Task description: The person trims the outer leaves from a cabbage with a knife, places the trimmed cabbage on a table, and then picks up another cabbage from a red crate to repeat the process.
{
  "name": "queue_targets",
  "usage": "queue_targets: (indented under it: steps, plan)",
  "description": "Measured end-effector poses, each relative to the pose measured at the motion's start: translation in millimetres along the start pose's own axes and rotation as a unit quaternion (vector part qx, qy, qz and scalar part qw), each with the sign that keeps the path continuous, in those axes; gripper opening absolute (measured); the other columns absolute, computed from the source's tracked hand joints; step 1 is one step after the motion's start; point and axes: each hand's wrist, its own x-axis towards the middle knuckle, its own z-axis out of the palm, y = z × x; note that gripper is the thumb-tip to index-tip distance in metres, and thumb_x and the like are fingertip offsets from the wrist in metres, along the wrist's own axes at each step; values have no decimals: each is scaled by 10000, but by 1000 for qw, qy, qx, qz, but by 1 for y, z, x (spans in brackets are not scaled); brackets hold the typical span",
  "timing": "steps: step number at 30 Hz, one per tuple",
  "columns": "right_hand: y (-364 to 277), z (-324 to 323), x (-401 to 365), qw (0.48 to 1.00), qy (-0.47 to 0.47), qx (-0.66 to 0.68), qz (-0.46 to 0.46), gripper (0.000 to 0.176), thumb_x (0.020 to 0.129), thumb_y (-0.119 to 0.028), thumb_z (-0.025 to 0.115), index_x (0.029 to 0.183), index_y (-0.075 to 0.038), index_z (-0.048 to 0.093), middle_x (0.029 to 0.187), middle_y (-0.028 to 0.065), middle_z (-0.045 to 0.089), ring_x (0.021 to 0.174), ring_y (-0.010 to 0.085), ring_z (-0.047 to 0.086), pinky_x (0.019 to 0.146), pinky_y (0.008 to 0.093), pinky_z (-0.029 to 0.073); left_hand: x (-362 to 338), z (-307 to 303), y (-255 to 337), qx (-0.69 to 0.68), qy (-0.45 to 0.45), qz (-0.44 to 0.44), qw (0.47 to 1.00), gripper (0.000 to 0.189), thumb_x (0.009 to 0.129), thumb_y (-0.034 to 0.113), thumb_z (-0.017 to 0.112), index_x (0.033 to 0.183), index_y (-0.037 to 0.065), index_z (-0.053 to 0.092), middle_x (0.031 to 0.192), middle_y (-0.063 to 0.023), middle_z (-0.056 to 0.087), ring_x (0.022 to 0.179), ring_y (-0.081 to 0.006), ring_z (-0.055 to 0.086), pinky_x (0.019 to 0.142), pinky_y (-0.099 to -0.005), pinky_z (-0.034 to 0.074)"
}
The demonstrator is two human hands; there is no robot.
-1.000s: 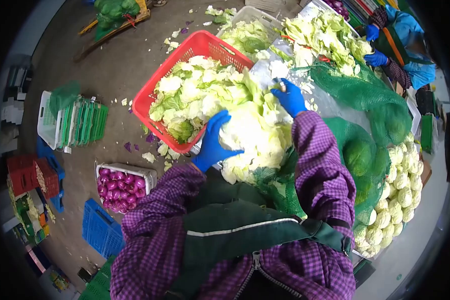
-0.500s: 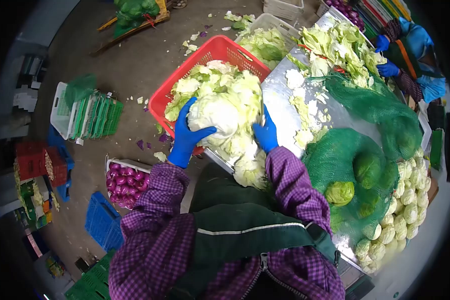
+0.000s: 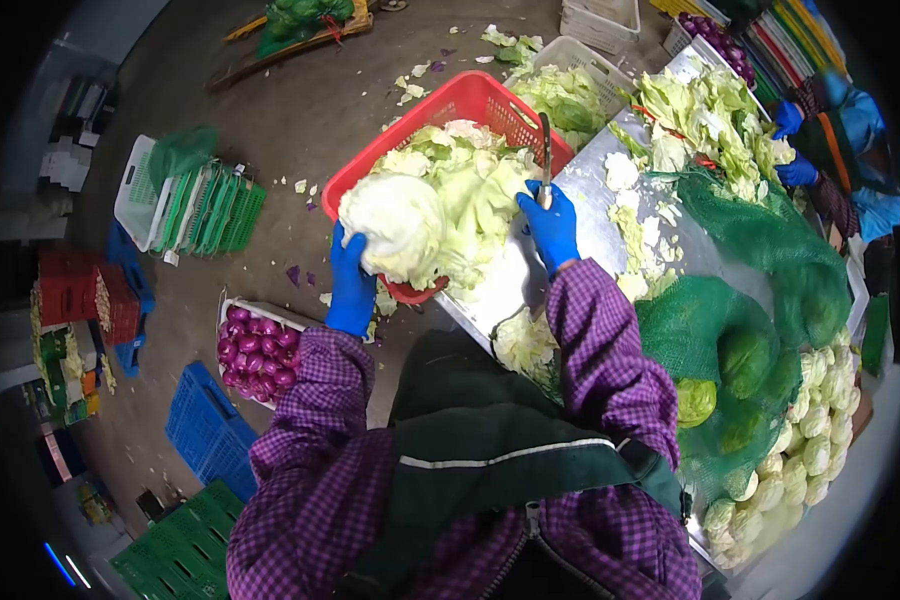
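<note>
My left hand (image 3: 351, 285), in a blue glove, grips a pale, trimmed cabbage head (image 3: 392, 228) over the near left part of the red crate (image 3: 355, 165). Loose cabbage leaves (image 3: 475, 190) heap up inside that crate and spill toward the metal table (image 3: 595, 165). In my gloved right hand (image 3: 553, 228) is a knife (image 3: 546, 160), its dark blade pointing up and away from me. The right hand is just right of the leaf heap, apart from the cabbage. Below it, a clump of leaves (image 3: 523, 342) lies at the table's near edge.
Green net sacks of cabbages (image 3: 715, 330) and a pile of trimmed cabbages (image 3: 805, 450) occupy the table's right side. A co-worker's blue-gloved hands (image 3: 795, 170) are at the far leaf pile (image 3: 705, 115). Red onions (image 3: 258, 350) fill a crate at left; a pale crate (image 3: 580, 65) stands behind.
My left hand has moved the cabbage left, off the heap. My right hand has drawn away from the leaves, and the knife now shows upright. The camera view has shifted slightly.
</note>
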Motion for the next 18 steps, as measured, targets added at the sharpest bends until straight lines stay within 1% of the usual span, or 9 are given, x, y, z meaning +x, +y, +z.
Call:
queue_targets:
  steps: [2, 3, 6, 8, 11, 12, 15, 17, 18]
  plan:
    - [-11, 7, -28, 995, -23, 36, -85, 587, 728, -185, 773, 1230, -19, 519, 1059, 118, 618, 925, 180, 603, 804, 305, 491, 2, 2, 3, -161, 47, -126, 978, 697, 869, 438, 566, 1402, 65, 317, 1383, -111, 414, 1261, -267, 427, 1047, -392, 370]
    - [-19, 16, -44, 989, -55, 15, -135, 713, 715, -204, 787, 1309, -27, 435, 1181, 142, 559, 1037, 207, 561, 878, 312, 457, 4, 13, 6, -110, 62, -114, 985, 705, 889, 537, 446, 1420, 97, 296, 1449, -118, 338, 1294, -317, 383, 1072, -471, 326]
    - [-58, 41, -82, 957, -147, -94, -231, 920, 694, -226, 804, 1427, -45, 279, 1398, 191, 407, 1230, 256, 458, 995, 320, 387, 13, 29, 5, -240, 41, -174, 954, 704, 881, 565, 435, 1416, 123, 318, 1442, -119, 351, 1293, -314, 387, 1054, -494, 344]
    - [-51, 49, -75, 959, -134, -93, -230, 816, 695, -225, 803, 1372, -38, 387, 1298, 182, 511, 1159, 236, 517, 967, 321, 413, 11, 42, 6, -257, 11, -184, 949, 718, 861, 599, 439, 1409, 145, 341, 1429, -117, 373, 1285, -312, 398, 1028, -519, 363]
    - [-35, 43, -52, 976, -165, 86, -109, 295, 778, -137, 714, 1045, -31, 644, 943, 75, 670, 844, 124, 614, 753, 263, 494, 1, 52, 14, -285, 53, -249, 924, 750, 837, 628, 453, 1406, 152, 347, 1418, -110, 391, 1275, -313, 410, 1007, -528, 376]
    - [-39, 36, -54, 978, -164, 111, -63, 217, 802, -109, 681, 1005, -37, 651, 928, 56, 673, 808, 87, 603, 703, 229, 482, -2, 54, 16, -286, 64, -260, 920, 759, 826, 636, 465, 1406, 160, 349, 1413, -106, 399, 1269, -312, 417, 997, -534, 382]
    - [-44, 27, -61, 987, -141, 64, -32, 269, 800, -134, 695, 1043, -31, 644, 945, 59, 673, 826, 102, 607, 722, 243, 483, -2, 53, 6, -289, 47, -250, 923, 754, 832, 615, 480, 1408, 149, 340, 1408, -109, 403, 1266, -308, 422, 998, -524, 384]
    - [-40, 32, -72, 982, -65, 13, -175, 312, 794, -154, 708, 1067, -22, 637, 947, 54, 667, 822, 112, 602, 736, 257, 483, -6, 50, -9, -288, 19, -233, 929, 739, 849, 586, 484, 1411, 131, 330, 1408, -115, 400, 1268, -304, 420, 1011, -508, 381]
    - [-36, 30, -72, 983, -61, 13, -173, 312, 794, -154, 708, 1067, -22, 637, 947, 54, 667, 822, 112, 602, 736, 257, 483, -8, 53, -13, -222, 8, -217, 951, 722, 869, 549, 483, 1413, 105, 314, 1409, -125, 395, 1272, -300, 415, 1028, -486, 373]
